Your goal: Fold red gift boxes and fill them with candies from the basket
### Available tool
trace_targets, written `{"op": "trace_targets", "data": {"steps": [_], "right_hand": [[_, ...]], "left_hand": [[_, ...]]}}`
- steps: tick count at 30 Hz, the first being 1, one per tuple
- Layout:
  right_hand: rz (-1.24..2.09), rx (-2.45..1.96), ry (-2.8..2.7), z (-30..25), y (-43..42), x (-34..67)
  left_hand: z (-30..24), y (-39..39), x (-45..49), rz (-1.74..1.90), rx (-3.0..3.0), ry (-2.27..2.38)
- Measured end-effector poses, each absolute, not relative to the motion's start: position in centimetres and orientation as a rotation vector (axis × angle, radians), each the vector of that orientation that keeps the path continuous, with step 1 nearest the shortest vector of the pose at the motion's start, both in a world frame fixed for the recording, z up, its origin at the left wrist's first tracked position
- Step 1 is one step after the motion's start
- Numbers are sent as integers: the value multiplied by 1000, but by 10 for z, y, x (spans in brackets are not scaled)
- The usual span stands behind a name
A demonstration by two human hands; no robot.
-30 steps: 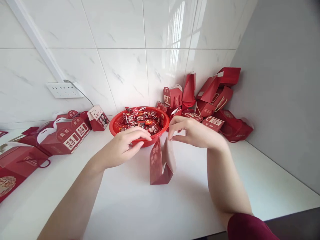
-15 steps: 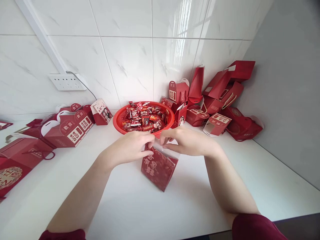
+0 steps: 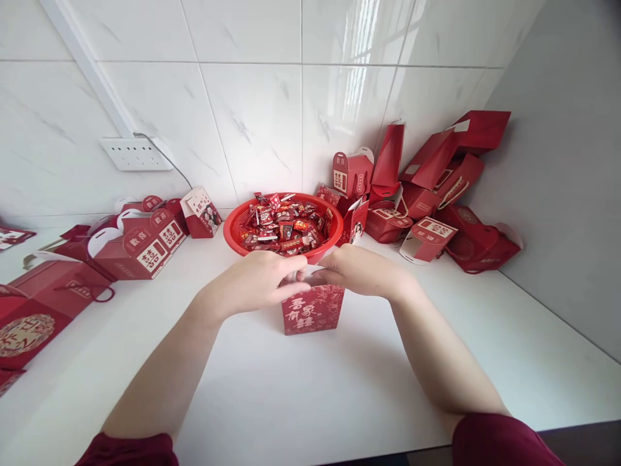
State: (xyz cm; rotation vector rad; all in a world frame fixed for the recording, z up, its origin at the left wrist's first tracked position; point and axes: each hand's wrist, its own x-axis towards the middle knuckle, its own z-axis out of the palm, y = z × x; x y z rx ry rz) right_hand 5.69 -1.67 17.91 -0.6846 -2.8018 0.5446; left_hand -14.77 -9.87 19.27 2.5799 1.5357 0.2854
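A red paper gift box (image 3: pixel 314 312) with pale Chinese characters stands upright on the white table, its patterned front towards me. At its top left edge, my left hand (image 3: pixel 264 279) is closed, thumb and fingers pinching the rim. My right hand (image 3: pixel 361 270) grips the top from the other side, its fingers bent over the white inner edge. The hands hide most of the opening, so what is inside cannot be seen. Right behind them sits a red plastic basket (image 3: pixel 233 228) heaped with wrapped candies (image 3: pixel 286 228).
Red gift boxes (image 3: pixel 140 249) line the left side, with a small house-shaped box (image 3: pixel 200 213) near the wall. More boxes (image 3: pixel 431 188) are piled at the back right against a grey panel (image 3: pixel 557 194). A socket plate (image 3: pixel 136 154) with a cable is on the tiled wall.
The gift box has turned from a tilted, angled pose to upright and facing me. Both hands stay at its top, the right one now closer to the left. The view has shifted slightly.
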Motion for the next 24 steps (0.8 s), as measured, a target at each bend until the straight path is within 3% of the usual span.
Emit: {"op": "trace_targets", "data": {"steps": [4, 15, 24], "right_hand": [[575, -527, -2696, 174, -16, 55], [52, -508, -2556, 174, -16, 47], [381, -697, -2793, 174, -16, 51]], "left_hand": [[193, -100, -150, 287, 2499, 1661], [190, -104, -148, 325, 2585, 1698], [186, -101, -146, 394, 2487, 1630]]}}
